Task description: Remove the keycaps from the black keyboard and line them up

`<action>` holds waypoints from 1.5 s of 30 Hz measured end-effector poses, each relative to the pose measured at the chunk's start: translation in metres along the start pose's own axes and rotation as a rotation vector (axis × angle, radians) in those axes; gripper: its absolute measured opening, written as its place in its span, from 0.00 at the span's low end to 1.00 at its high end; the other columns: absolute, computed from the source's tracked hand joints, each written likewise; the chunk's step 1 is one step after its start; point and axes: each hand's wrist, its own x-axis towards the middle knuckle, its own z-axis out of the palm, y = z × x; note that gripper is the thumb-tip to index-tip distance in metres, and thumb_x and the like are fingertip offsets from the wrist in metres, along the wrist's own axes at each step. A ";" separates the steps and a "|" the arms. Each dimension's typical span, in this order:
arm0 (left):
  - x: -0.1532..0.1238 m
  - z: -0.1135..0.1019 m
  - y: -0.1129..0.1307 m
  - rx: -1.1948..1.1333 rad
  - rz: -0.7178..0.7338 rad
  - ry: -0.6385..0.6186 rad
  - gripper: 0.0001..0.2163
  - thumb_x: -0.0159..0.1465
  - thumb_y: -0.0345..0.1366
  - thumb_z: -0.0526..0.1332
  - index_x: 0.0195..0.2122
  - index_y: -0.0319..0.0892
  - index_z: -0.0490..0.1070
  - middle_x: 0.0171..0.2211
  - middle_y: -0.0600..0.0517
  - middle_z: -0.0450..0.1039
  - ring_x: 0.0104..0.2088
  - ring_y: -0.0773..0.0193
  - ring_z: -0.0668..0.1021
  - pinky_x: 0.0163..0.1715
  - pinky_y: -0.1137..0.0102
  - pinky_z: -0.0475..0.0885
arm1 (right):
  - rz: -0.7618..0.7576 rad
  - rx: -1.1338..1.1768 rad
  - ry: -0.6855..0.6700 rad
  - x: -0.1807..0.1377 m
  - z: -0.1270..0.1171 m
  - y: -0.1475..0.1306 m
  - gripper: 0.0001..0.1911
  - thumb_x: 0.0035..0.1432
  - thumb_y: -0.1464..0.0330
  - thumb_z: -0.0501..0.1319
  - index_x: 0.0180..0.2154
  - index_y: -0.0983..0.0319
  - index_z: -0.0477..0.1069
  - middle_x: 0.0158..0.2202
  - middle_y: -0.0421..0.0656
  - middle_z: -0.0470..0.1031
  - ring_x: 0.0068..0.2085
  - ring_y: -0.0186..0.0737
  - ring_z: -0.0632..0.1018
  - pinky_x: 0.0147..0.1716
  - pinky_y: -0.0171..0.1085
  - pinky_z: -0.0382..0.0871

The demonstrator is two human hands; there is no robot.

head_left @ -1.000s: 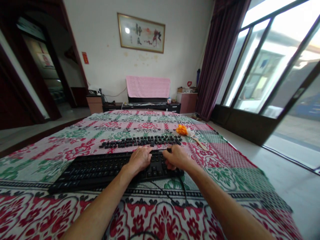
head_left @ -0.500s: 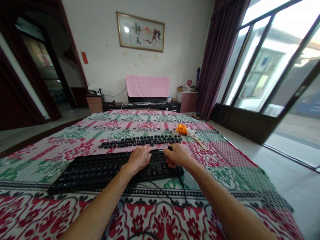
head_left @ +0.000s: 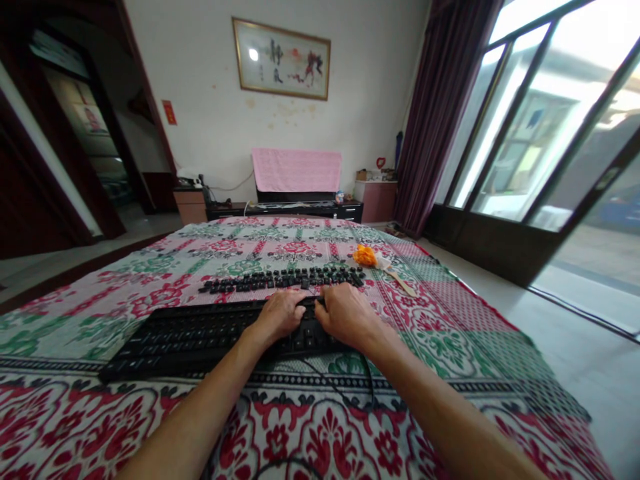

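A black keyboard (head_left: 200, 340) lies at a slant on the patterned cloth in front of me. My left hand (head_left: 281, 313) rests on its right-hand part, with the fingers curled over the far side and the thumb on the keys. Close beside it, my right hand (head_left: 345, 315) is over the number pad end, its fingers bent and pressed together near the far edge. Whatever its fingertips hold, if anything, is hidden. Just beyond the keyboard stretches a band of loose black keycaps (head_left: 270, 280). A dark cable (head_left: 371, 380) runs out below the right hand.
Past the keycaps lies an orange bundle (head_left: 364, 256) beside a pale flat stick (head_left: 401, 283). The flowered cloth (head_left: 320, 427) covers the whole surface. Farther back stands a low cabinet (head_left: 349, 211) with a pink towel (head_left: 297, 170) above it; glass doors (head_left: 520, 147) are at right.
My right hand has shifted left, closer to my left hand, and turned knuckles up. The black piece seen at its fingers earlier is now out of sight. My left hand has hardly moved.
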 end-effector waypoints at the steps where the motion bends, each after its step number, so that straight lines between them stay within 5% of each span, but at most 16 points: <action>1: -0.001 0.000 0.001 0.001 0.001 0.015 0.12 0.56 0.32 0.52 0.39 0.41 0.71 0.40 0.48 0.73 0.44 0.61 0.72 0.47 0.68 0.64 | -0.004 0.012 0.018 0.002 -0.002 0.001 0.15 0.53 0.64 0.51 0.29 0.66 0.72 0.26 0.51 0.75 0.29 0.40 0.74 0.26 0.32 0.60; 5: -0.001 0.000 0.002 -0.011 0.001 0.014 0.15 0.56 0.31 0.53 0.43 0.42 0.70 0.44 0.48 0.71 0.47 0.60 0.71 0.49 0.67 0.62 | 0.004 0.128 0.099 0.011 -0.009 0.015 0.15 0.53 0.64 0.51 0.24 0.67 0.70 0.22 0.48 0.73 0.23 0.34 0.73 0.22 0.30 0.58; 12: 0.001 -0.012 0.002 -0.122 -0.006 0.027 0.17 0.53 0.35 0.58 0.45 0.47 0.70 0.48 0.52 0.69 0.47 0.61 0.71 0.48 0.69 0.63 | 0.143 0.524 -0.080 0.020 0.003 0.038 0.16 0.52 0.64 0.50 0.22 0.68 0.68 0.16 0.44 0.71 0.16 0.31 0.71 0.13 0.26 0.57; 17: 0.001 -0.013 0.010 -0.305 0.035 0.066 0.17 0.51 0.42 0.59 0.42 0.45 0.73 0.39 0.52 0.73 0.39 0.62 0.74 0.42 0.71 0.66 | 0.179 0.573 -0.094 0.022 0.005 0.032 0.14 0.50 0.65 0.51 0.21 0.67 0.67 0.15 0.44 0.71 0.16 0.32 0.71 0.12 0.26 0.59; 23: 0.002 -0.007 0.011 -0.543 0.083 -0.004 0.14 0.54 0.35 0.56 0.40 0.43 0.73 0.33 0.55 0.75 0.33 0.67 0.74 0.35 0.75 0.67 | 0.210 0.623 -0.103 0.021 0.004 0.028 0.13 0.50 0.65 0.51 0.21 0.66 0.66 0.17 0.44 0.72 0.17 0.33 0.73 0.12 0.26 0.62; 36: -0.001 -0.011 0.024 -0.204 0.233 0.118 0.12 0.55 0.28 0.51 0.32 0.43 0.73 0.27 0.54 0.73 0.30 0.67 0.73 0.34 0.75 0.65 | 0.289 0.764 -0.116 0.027 0.019 0.034 0.12 0.49 0.66 0.51 0.21 0.66 0.65 0.17 0.44 0.73 0.16 0.33 0.72 0.13 0.27 0.66; 42: -0.001 -0.007 0.023 0.018 0.084 0.176 0.09 0.56 0.30 0.51 0.29 0.40 0.71 0.28 0.49 0.70 0.31 0.64 0.73 0.32 0.72 0.66 | 0.330 0.885 -0.151 0.028 0.005 0.036 0.11 0.49 0.67 0.52 0.24 0.67 0.66 0.19 0.45 0.73 0.15 0.32 0.71 0.13 0.29 0.67; 45: 0.001 -0.005 0.018 0.014 0.040 0.221 0.09 0.56 0.30 0.52 0.32 0.40 0.71 0.29 0.49 0.70 0.31 0.65 0.73 0.32 0.73 0.66 | 0.396 0.848 -0.047 0.032 -0.001 0.048 0.10 0.49 0.67 0.52 0.25 0.68 0.67 0.19 0.45 0.73 0.14 0.32 0.71 0.13 0.29 0.67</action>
